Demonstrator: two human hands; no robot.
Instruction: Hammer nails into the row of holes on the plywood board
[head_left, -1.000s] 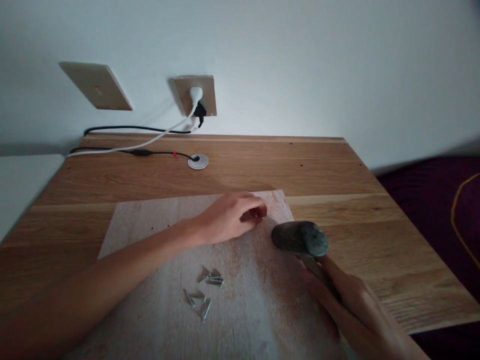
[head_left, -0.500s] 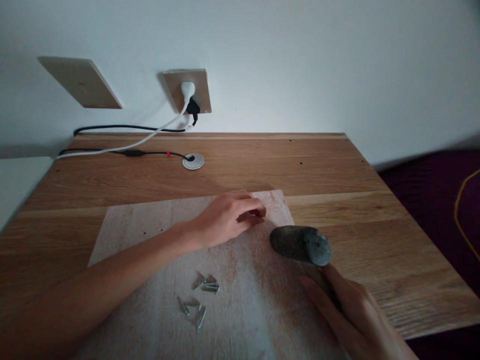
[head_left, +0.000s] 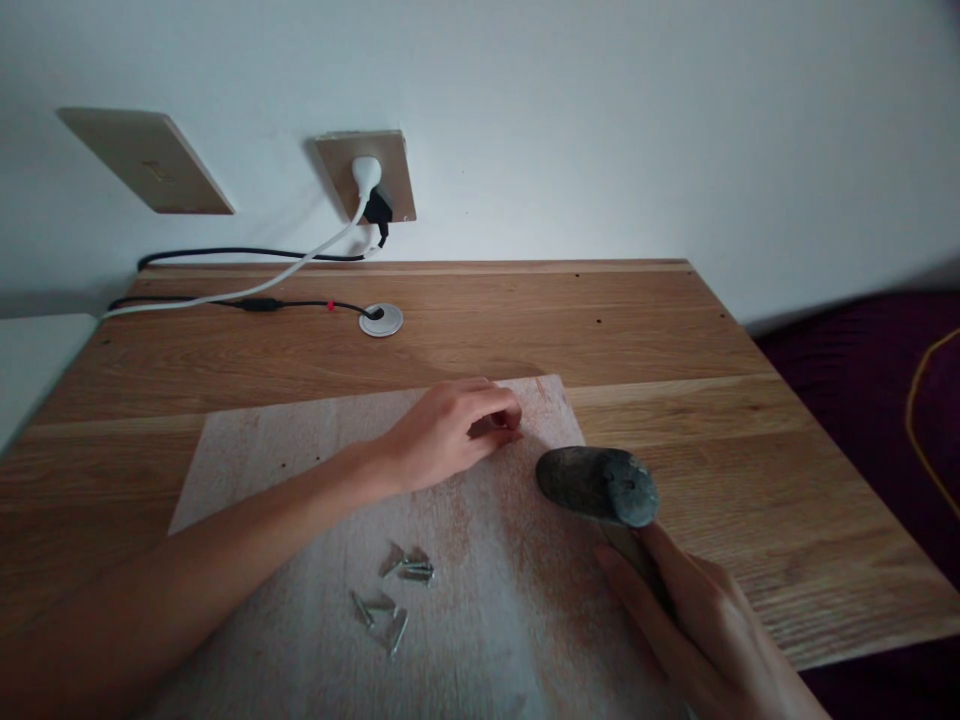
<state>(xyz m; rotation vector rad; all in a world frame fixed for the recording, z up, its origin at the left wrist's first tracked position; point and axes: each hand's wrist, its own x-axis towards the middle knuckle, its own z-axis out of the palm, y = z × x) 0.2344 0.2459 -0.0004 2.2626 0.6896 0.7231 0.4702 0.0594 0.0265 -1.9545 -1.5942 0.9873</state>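
Observation:
On the pale whitewashed board (head_left: 480,560), my left hand (head_left: 457,425) rests near the far right corner, thumb and index finger brought together in a pinch. Whatever sits between those fingertips is too small or hidden to make out. My right hand (head_left: 697,610) is wrapped round the handle of a hammer (head_left: 596,485) with a thick, dark, rounded head. The hammer head is held above the board's right edge, a short way to the right of my left fingertips. Several silvery screws or nails (head_left: 397,595) lie loose in two small groups on the board, nearer to me.
Beneath the board is a wooden desk (head_left: 750,460) with a round cable grommet (head_left: 381,320) toward the back. A white cable (head_left: 300,265) and black cords run to a wall outlet (head_left: 390,170). Dark purple fabric (head_left: 847,350) lies beyond the desk's right side.
The whole view has shifted slightly, moving things a little up and left. Both hands keep nearly the same pose, and the hammer stays beside my left fingertips.

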